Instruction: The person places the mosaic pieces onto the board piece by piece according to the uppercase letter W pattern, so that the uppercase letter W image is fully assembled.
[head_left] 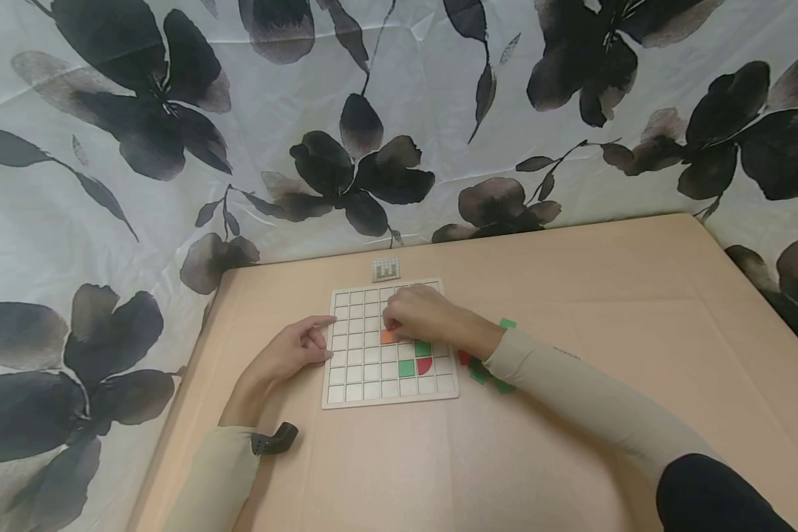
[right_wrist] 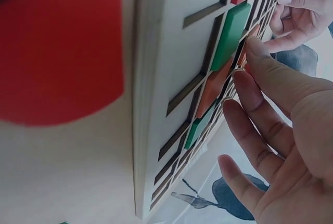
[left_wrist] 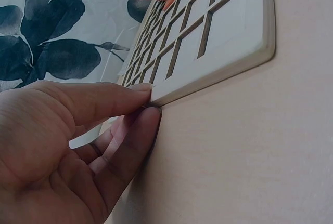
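A white gridded board (head_left: 362, 397) lies on the table with coloured tiles in some cells: an orange tile (head_left: 387, 338), green tiles (head_left: 406, 368) and a red rounded tile (head_left: 424, 366). My left hand (head_left: 292, 349) rests its thumb and a finger against the board's left edge, the two tips apart in the head view. Over the board, my right hand (head_left: 425, 314) pinches a small red piece (right_wrist: 247, 68) between thumb and finger, mostly hidden by the fingertips. Right beside those fingertips sits an orange tile (right_wrist: 253, 33). The hand covers several cells.
Loose green tiles (head_left: 505, 386) and a red one (head_left: 463, 357) lie right of the board, partly beneath my right forearm. A small patterned card (head_left: 386, 269) lies beyond the board's far edge. Floral fabric (head_left: 346, 177) hangs behind the wooden table (head_left: 605, 295).
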A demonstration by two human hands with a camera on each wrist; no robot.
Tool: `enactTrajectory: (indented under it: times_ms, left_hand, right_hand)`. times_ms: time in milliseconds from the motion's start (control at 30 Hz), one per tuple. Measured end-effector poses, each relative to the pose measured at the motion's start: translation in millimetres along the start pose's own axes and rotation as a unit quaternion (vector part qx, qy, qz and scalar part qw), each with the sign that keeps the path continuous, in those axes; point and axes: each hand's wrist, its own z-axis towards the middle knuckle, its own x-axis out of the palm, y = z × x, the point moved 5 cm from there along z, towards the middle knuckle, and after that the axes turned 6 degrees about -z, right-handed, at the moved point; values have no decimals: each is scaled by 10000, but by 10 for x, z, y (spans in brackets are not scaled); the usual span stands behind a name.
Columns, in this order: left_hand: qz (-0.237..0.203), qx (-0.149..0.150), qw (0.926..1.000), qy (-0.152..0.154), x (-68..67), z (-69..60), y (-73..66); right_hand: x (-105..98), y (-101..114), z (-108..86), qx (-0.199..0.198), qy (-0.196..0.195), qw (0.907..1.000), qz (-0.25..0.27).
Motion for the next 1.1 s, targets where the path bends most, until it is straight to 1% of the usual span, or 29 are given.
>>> enactTrajectory:
  times_ms: [133,200,333,467,567,767,867,1100]
  left_hand:
    - [13,32,10000,-66,-17,71,189]
    - [-12,44,10000,-82,-17,74,210]
    - [-12,23,10000,-94,-18,76,220]
    - [26,-30,9999,-135,-19,77,219]
    - [-27,-88,9998,-160,-17,74,221]
    - [-53,-103,9998,-139,-26,81,219]
    - [-40,-89,9999,-122,-29,90,224]
    - [-26,-88,9999,-118,-34,101,238]
  right_hand:
    - [10,-11,-14,10,14,10000,-56]
    - [18,-21,-26,24,10,10000,-56]
    - [17,-52,-70,117,5,9999,72]
    - [-12,-97,-140,289,49,9985,465]
    - [-48,-136,-198,410,108,9956,832]
    - [-125,-222,-306,576,190,9900,1270]
    - [-157,-270,-362,569,197,9876,1449]
    - [-217,-394,-521,461,125,9763,2112]
